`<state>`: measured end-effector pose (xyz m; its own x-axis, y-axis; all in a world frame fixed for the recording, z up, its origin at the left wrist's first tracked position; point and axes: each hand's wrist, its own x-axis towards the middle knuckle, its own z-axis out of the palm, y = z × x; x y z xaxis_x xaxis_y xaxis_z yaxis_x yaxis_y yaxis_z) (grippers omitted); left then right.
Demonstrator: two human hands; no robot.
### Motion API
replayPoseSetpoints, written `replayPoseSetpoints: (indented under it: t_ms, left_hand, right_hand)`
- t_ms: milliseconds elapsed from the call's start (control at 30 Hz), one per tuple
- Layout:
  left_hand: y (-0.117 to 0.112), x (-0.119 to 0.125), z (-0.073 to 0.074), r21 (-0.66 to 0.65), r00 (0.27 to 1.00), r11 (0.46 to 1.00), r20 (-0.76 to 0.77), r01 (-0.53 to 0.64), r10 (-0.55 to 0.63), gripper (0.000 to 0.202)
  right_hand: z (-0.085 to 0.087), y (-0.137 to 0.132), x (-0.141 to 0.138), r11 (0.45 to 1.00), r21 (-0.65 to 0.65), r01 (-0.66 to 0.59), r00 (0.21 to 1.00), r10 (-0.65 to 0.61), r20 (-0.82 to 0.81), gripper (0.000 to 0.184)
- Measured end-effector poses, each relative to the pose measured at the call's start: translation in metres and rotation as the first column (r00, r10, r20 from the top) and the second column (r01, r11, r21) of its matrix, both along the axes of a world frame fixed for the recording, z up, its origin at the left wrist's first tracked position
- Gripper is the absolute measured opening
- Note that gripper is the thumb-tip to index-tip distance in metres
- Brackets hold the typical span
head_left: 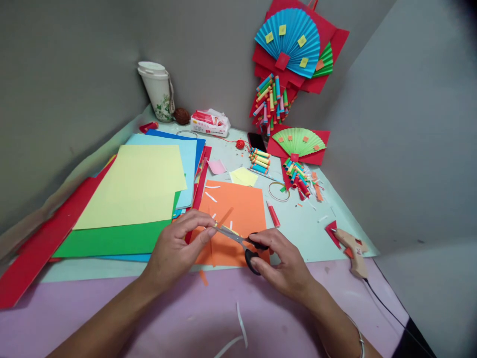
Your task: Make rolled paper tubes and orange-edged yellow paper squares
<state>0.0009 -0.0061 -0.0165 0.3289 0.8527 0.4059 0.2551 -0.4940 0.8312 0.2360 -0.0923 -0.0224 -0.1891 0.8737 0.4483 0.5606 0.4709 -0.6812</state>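
Hands (pixel 286 264) flank scissors (pixel 235 235) above orange paper (pixel 242 201).

Dim, diffuse light; soft shadow on lilac tabletop (pixel 278 323); upper-right edge dark, blurred.

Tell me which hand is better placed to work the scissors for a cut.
Right, most likely: the right hand holds the scissors by their handles. The left hand is at the opposite end, where it seems to pinch a small piece.
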Motion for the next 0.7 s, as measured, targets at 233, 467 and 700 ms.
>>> replayPoseSetpoints:
  t_ms: [233, 467, 700]
  left_hand:
    - [-0.0011, -0.0003, 0.0031, -0.024, 1.0, 1.0, -0.011, 0.01, -0.01, 0.006]
    - [0.0, -0.0004, 0.002, -0.057, 0.999, 0.998, -0.035, 0.009, -0.011, 0.01]
    - [0.0001, 0.0006, 0.0041, -0.072, 0.999, 0.997, -0.037, -0.005, 0.002, 0.014]
  right_hand:
    - [-0.0012, -0.0001, 0.0006, 1.0, 0.003, 0.006, 1.0, -0.006, 0.004, 0.039]
    - [-0.0017, 0.0005, 0.0014, 1.0, 0.029, 0.007, 1.0, -0.008, 0.023, 0.038]
    - [-0.0029, 0.0004, 0.0016, 1.0, 0.006, 0.012, 0.999, -0.012, 0.035, 0.036]
